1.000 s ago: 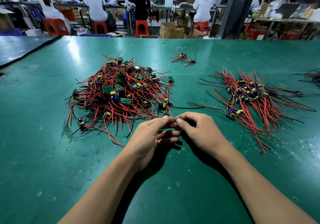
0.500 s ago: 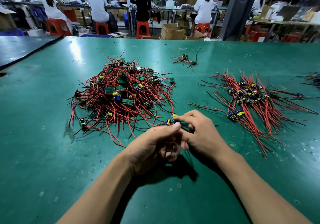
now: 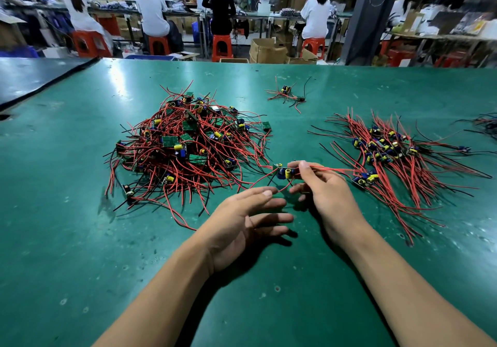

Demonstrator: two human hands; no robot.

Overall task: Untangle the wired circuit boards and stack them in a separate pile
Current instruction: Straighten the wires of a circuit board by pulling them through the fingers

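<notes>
Pinching wired board (image 3: 284, 173) in right hand (image 3: 326, 198), spreading left hand (image 3: 242, 221) wide, empty; prob best easing it clear of left heap (image 3: 188, 145) slowly.

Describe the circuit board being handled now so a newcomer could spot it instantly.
On the green table, look between the big tangled heap on the left and the combed-out pile on the right. There the right hand holds one board, the only one held in a hand.

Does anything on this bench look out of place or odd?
One small cluster of wired boards lies alone at the far middle of the green table, apart from both the tangled heap and the sorted pile. Otherwise nothing stands out.
</notes>
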